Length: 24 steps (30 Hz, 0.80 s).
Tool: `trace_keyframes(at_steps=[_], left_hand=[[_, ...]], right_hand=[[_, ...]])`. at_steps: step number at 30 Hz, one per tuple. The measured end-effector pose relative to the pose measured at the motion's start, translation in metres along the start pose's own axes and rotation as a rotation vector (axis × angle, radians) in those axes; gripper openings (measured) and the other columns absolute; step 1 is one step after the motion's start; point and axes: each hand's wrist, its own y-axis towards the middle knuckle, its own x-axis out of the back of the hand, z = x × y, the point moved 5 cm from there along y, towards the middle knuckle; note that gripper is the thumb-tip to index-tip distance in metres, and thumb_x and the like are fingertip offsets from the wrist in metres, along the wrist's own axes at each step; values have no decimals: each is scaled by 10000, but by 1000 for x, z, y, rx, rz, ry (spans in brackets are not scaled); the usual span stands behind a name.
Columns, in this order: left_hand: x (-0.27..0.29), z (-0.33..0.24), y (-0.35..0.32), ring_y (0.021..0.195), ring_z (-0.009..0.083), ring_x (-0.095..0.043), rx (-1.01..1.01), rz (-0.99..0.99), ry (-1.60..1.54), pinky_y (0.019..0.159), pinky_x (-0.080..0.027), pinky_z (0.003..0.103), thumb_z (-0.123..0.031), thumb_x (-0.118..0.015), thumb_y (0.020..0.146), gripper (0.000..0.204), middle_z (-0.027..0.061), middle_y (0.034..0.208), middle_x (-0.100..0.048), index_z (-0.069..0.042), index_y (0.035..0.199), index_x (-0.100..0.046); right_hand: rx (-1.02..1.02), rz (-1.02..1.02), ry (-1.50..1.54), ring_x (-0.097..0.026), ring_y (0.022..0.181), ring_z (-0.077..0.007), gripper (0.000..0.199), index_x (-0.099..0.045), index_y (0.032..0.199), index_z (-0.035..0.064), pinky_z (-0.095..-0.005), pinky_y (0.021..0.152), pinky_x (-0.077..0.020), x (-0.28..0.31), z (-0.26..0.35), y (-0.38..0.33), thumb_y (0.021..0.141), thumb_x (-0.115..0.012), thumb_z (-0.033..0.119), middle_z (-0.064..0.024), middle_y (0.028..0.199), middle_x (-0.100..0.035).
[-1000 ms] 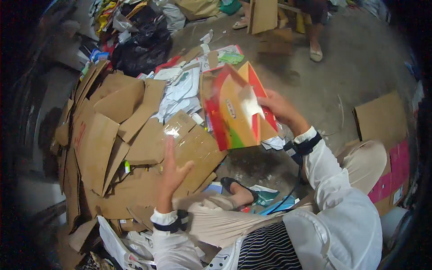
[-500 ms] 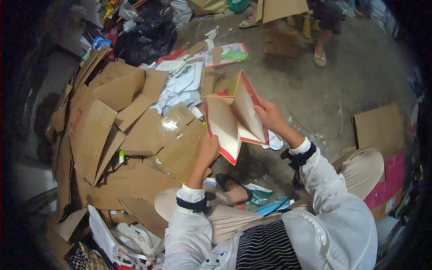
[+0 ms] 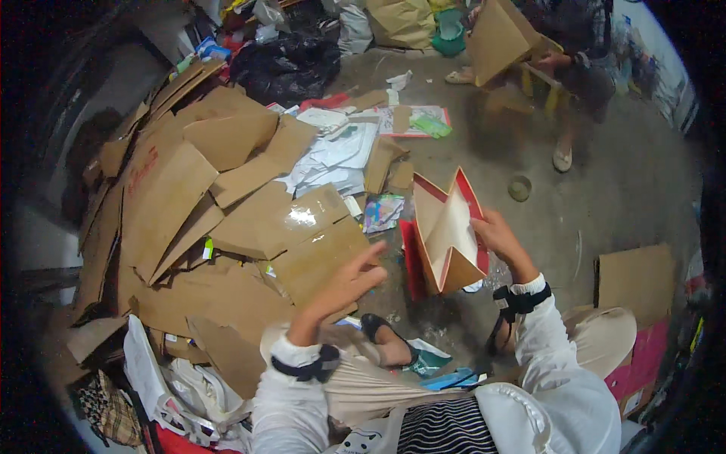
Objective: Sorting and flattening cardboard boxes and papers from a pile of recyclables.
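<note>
My right hand [image 3: 499,238] grips the right side of a red paper bag [image 3: 446,234] that is pale inside, its sides creased inward and its mouth facing up. My left hand [image 3: 348,284] is off to the left of the bag, holding nothing, with the index finger stretched out and the others partly bent. Below that hand lie flattened brown cardboard sheets [image 3: 318,257]. A small colourful printed packet [image 3: 383,213] rests on the floor between the cardboard and the bag.
A large heap of flattened cardboard [image 3: 174,204] fills the left, with white papers [image 3: 336,155] beyond it. A black plastic bag [image 3: 287,68] sits at the back. Another person's hand [image 3: 556,60] holds a cardboard box [image 3: 499,41] at the far right. More cardboard [image 3: 635,284] stands near my right knee.
My left hand has let go of the bag and moved away from it. The bag, now in my right hand only, sits further right. The other person's box has shifted and tilted.
</note>
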Motion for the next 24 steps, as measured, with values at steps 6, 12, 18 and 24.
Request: trace_keyframes(at_steps=[6, 12, 18, 24], left_hand=[[140, 37, -76, 994, 189, -475, 149, -570, 93, 836, -373, 292, -217, -530, 770, 454, 89, 1142, -471, -49, 1177, -419], [199, 209, -146, 1005, 227, -455, 586, -896, -75, 800, -374, 306, -292, -576, 733, 652, 125, 1173, -426, -23, 1248, -279], [177, 377, -120, 770, 187, -516, 464, -819, -355, 595, -434, 282, -209, -629, 701, 557, 105, 985, -500, -4, 1138, -352], [120, 386, -65, 764, 197, -549, 474, -917, -761, 624, -474, 297, -69, -631, 679, 493, 111, 964, -524, 4, 1104, -391]], right_hand=[[21, -257, 250, -442, 510, -75, 158, -524, 871, 9, -220, 443, -350, 37, -25, 12, 779, -458, 118, 22, 642, -485], [4, -369, 638, -541, 647, -136, 198, -480, 928, 6, -278, 587, -472, 28, -28, 48, 746, -515, 76, -54, 770, -545], [-349, -363, 854, -568, 678, -201, 131, -471, 861, 5, -305, 619, -512, -1, -97, 71, 740, -502, 46, -96, 808, -548], [-432, -391, 873, -547, 679, -197, 110, -481, 849, 1, -271, 527, -516, 22, -82, 73, 776, -482, 84, -109, 772, -530]])
